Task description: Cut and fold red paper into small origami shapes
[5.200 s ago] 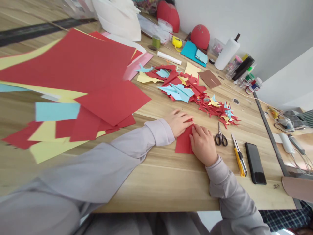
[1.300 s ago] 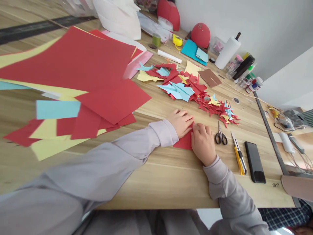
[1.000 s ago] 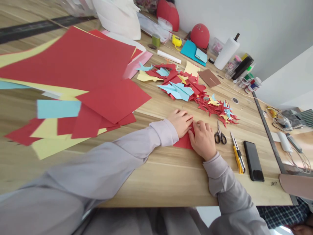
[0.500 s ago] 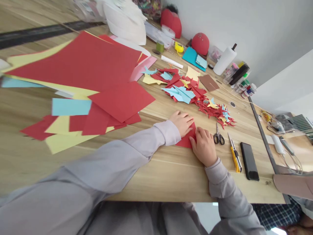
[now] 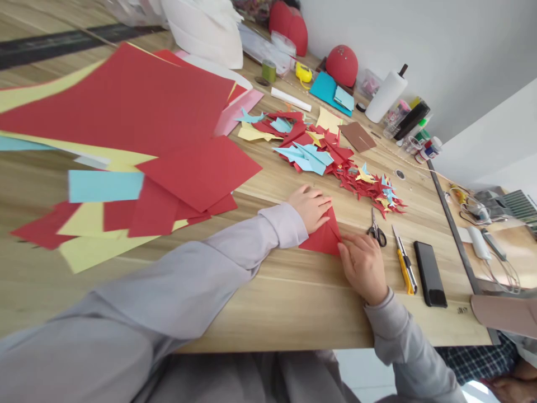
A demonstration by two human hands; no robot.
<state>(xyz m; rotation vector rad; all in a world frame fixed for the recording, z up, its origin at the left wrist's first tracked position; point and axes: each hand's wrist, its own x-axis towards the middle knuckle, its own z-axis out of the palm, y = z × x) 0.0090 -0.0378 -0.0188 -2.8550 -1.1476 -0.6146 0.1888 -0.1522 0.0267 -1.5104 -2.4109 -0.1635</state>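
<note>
A small folded sheet of red paper point(image 5: 322, 240) lies on the wooden table between my hands, with a crease running toward its right corner. My left hand point(image 5: 309, 208) rests flat on its upper left part, fingers stretched out and covering some of it. At the right edge of the sheet, my right hand point(image 5: 364, 263) pinches the paper between thumb and bent fingers. Just to the right of that hand are black scissors point(image 5: 376, 234) and a yellow utility knife point(image 5: 405, 267).
A pile of folded red, blue and yellow paper shapes point(image 5: 310, 159) lies beyond my hands. Large coloured sheets point(image 5: 168, 106) spread over the left side. A black phone point(image 5: 430, 274) lies at the right. Another person's plaid clothing point(image 5: 482, 358) shows at the lower right.
My right hand has moved right, off the middle of the red paper to its right edge, uncovering more of the sheet. My left hand stays on the paper.
</note>
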